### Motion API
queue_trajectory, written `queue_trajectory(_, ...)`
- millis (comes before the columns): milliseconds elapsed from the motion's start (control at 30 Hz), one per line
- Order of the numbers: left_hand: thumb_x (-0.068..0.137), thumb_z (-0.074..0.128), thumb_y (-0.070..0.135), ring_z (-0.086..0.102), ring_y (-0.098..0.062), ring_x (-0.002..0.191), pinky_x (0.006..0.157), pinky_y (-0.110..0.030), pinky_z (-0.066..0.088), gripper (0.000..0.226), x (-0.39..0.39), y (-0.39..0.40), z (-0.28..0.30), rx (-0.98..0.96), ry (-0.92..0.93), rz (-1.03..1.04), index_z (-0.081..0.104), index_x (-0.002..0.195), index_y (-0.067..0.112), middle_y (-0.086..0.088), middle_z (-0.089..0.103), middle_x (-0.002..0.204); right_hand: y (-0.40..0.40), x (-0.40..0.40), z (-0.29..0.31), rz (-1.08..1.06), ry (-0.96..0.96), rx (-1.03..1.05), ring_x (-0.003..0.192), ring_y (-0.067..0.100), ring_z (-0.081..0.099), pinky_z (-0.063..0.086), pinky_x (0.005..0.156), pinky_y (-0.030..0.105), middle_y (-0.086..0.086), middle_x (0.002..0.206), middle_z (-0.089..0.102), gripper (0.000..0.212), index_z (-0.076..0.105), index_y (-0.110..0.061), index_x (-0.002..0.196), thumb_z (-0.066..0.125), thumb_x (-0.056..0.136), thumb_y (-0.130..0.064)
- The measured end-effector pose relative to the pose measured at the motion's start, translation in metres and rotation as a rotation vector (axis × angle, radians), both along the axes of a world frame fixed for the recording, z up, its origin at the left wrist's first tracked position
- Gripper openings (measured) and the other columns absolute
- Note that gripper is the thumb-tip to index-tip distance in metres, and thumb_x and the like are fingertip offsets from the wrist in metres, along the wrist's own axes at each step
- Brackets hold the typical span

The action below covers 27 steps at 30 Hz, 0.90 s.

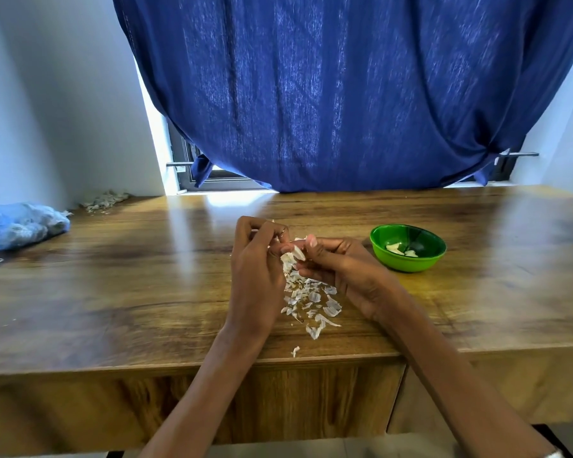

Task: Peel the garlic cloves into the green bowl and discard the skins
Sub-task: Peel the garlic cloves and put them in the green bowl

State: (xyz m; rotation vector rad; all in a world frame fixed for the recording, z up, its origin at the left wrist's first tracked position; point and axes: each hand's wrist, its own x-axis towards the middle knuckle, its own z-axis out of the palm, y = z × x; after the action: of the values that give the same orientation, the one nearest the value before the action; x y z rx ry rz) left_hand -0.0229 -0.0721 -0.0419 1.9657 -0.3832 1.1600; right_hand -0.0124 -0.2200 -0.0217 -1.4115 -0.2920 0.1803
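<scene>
At frame centre my left hand (pixel 258 256) and right hand (pixel 331 262) pinch a clove (pixel 293 254); I should peel gently over the skins (pixel 311 299).

Both hands (pixel 262 259) (pixel 338 269) pinch garlic clove (pixel 295 252) w/ fingers (pixel 311 241).

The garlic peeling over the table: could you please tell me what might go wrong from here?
1. Both hands, left and right, work the garlic clove away from the green bowl, so it could drop among the loose skins.
2. One skin lies near the table's front edge and may fall off.
</scene>
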Motion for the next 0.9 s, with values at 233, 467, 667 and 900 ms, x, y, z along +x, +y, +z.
queue_trajectory(233,0.081,0.05,-0.023,0.043,-0.002,0.087,0.08,-0.002,0.038,0.032,0.002,-0.0001,-0.0016,0.092,-0.005,0.017,0.067,0.098,-0.002,0.0,0.047,0.1,0.0007,-0.0039,0.001,-0.055,-0.079,-0.155,0.078,0.004,0.07,0.056,0.067,0.019,0.004,0.092,0.077,0.02,0.076,-0.017,0.097,0.078,0.077,-0.02)
queue_trajectory(467,0.084,0.052,-0.02,0.045,-0.005,0.086,0.077,-0.003,0.037,0.03,0.0049,-0.0001,-0.0042,0.119,0.013,0.011,0.066,0.1,0.001,0.004,0.048,0.099,0.0007,-0.0012,-0.0014,-0.104,-0.078,-0.046,0.075,0.007,0.072,0.058,0.072,0.019,0.003,0.08,0.077,0.012,0.076,-0.013,0.09,0.076,0.081,-0.004)
queue_trajectory(667,0.084,0.054,-0.018,0.047,-0.007,0.078,0.072,-0.007,0.037,0.028,0.0028,0.0007,-0.0034,0.11,0.037,-0.016,0.063,0.094,0.008,0.005,0.055,0.09,-0.0013,0.0012,0.001,-0.084,0.023,0.114,0.079,0.014,0.075,0.06,0.074,0.02,0.009,0.087,0.078,0.028,0.073,-0.005,0.099,0.076,0.071,-0.009)
queue_trajectory(900,0.091,0.072,0.005,0.063,0.007,0.085,0.071,-0.003,0.04,0.012,-0.0014,0.0009,-0.0025,-0.028,0.104,-0.067,0.066,0.095,0.015,0.013,0.067,0.085,-0.0034,0.0028,0.0006,-0.073,0.057,0.2,0.09,0.02,0.075,0.06,0.079,0.021,0.02,0.107,0.075,0.025,0.071,0.002,0.112,0.066,0.087,0.003)
